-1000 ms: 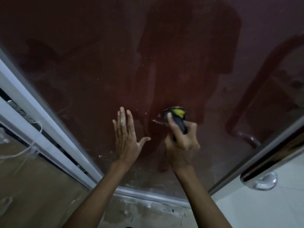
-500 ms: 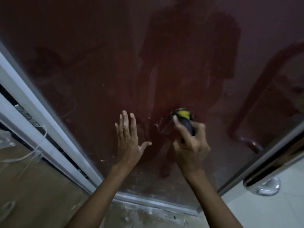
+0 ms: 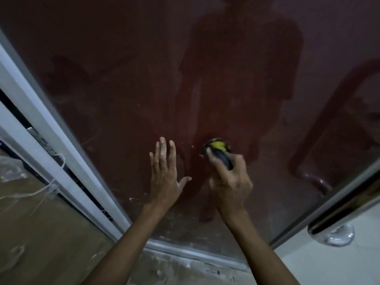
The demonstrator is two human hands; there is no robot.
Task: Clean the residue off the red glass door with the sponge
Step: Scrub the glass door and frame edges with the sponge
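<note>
**Dim red glass door, two hands at work**

Red glass door fills the view, smeared with pale residue low down. Right hand curls around a yellow-and-dark sponge, pressing it against the glass near the middle. Just beside it, left hand lies flat on the glass, fingers straight and spread. White door frame runs along the left; a chrome handle sits lower right.

A pale grey metal frame rail runs diagonally down the left of the frame, with a dark track beside it. A white cord hangs across that track at left. Brown paper-like sheeting fills the lower left. A shiny chrome handle sits at lower right, over a white surface.
</note>
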